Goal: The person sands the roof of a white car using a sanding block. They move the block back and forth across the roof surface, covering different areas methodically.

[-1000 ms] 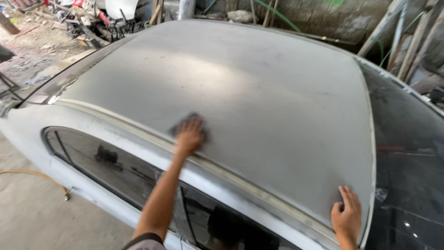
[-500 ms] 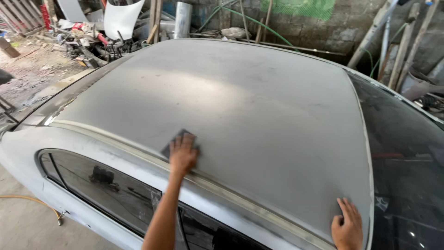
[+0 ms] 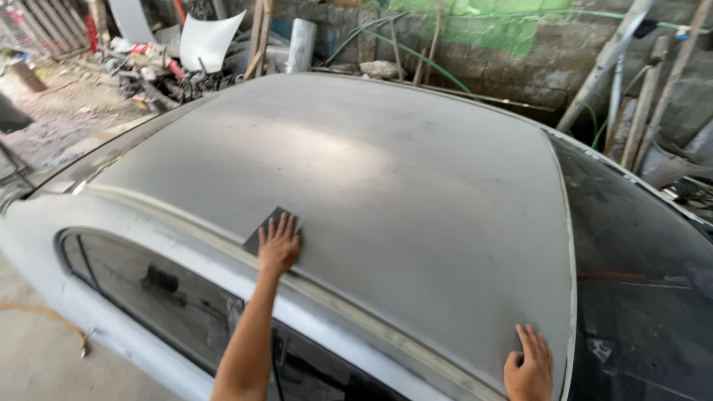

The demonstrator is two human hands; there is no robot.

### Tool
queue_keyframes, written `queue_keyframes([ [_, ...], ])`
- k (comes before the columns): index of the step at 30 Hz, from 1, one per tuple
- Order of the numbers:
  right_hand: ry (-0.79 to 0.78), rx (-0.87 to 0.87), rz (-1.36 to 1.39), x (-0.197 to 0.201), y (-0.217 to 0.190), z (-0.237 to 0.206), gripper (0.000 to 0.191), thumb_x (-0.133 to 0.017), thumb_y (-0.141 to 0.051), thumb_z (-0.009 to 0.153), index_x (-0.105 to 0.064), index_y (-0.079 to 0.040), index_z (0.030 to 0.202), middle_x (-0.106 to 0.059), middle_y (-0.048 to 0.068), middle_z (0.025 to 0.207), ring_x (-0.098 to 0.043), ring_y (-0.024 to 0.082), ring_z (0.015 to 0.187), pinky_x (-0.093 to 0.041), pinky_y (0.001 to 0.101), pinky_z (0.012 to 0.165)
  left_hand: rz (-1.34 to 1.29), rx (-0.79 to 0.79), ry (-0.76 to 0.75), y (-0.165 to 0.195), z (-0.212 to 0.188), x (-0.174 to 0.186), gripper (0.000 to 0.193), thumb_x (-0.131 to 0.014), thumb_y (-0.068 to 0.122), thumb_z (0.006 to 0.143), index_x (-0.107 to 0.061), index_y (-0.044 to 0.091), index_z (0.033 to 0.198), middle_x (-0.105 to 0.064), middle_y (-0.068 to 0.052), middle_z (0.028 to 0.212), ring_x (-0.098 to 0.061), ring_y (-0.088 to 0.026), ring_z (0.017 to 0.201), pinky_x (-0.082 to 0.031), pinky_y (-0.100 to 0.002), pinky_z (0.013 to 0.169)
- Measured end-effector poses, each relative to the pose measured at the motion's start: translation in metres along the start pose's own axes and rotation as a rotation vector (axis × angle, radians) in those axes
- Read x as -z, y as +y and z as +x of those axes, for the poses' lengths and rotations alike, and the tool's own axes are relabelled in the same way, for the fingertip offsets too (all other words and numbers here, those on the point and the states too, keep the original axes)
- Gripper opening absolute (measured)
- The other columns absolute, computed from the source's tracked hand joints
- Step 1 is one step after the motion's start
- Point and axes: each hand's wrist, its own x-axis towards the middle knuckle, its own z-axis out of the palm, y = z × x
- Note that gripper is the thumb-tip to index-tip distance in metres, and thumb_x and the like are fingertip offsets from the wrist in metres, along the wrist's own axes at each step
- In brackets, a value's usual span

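The left hand (image 3: 279,246) has its fingers (image 3: 281,226) spread flat on a dark sanding sheet (image 3: 261,230) — pressing it on the grey car roof (image 3: 386,193), near the side edge. The right hand (image 3: 529,369) lies flat, fingers together, at the roof's corner — beside the dark windshield (image 3: 639,289).

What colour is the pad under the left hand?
Dark grey pad, under the left hand; head view.

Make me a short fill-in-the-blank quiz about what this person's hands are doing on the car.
1. The left hand presses a dark sanding sheet flat on the car's ____.
2. The right hand rests near the roof's corner, beside the dark ____.
3. The roof looks dull and ____ in colour.
4. Below the left arm is a side ____.

Missing words: roof; windshield; grey; window
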Motion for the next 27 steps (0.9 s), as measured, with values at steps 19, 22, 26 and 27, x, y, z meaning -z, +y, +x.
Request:
queue_keyframes([
  [19,-0.141,0.28,0.153,0.009,-0.15,-0.025,0.053,-0.059,-0.019,0.089,-0.057,-0.01,0.141,-0.048,0.015,0.153,-0.038,0.04,0.143,-0.026,0.0609,0.118,-0.011,-0.2,-0.176,0.002,-0.05,-0.009,0.071,-0.042,0.043,0.096,-0.024,0.019,0.16,-0.02,-0.007,0.167,-0.017,-0.038,0.152,-0.009,-0.057,0.122],
  [22,-0.12,0.261,0.169,0.003,-0.173,-0.028,0.049,-0.057,-0.017,0.09,-0.057,-0.013,0.139,-0.049,0.012,0.153,-0.039,0.037,0.146,-0.028,0.0558,0.121,-0.242,-0.44,-0.394,0.113,-0.099,-0.031,0.077,-0.053,0.036,0.092,-0.027,0.029,0.164,-0.022,-0.002,0.171,-0.013,-0.03,0.158,-0.002,-0.05,0.126],
  [26,-0.065,0.214,0.152,-0.002,-0.17,-0.029,0.049,-0.057,-0.013,0.088,-0.057,-0.011,0.137,-0.052,0.011,0.15,-0.042,0.035,0.145,-0.028,0.0546,0.122,-0.312,-0.743,-0.395,0.151,-0.078,-0.043,0.07,-0.05,0.047,0.095,-0.033,0.025,0.159,-0.027,-0.003,0.169,-0.017,-0.027,0.158,-0.005,-0.051,0.127],
  [27,-0.063,0.206,0.137,-0.002,-0.167,-0.028,0.048,-0.057,-0.012,0.087,-0.058,-0.011,0.135,-0.053,0.01,0.148,-0.043,0.034,0.145,-0.028,0.0543,0.122,-0.337,-0.694,-0.32,0.115,-0.049,-0.042,0.071,-0.055,0.04,0.091,-0.041,0.025,0.158,-0.034,-0.007,0.167,-0.022,-0.033,0.153,-0.011,-0.052,0.123],
])
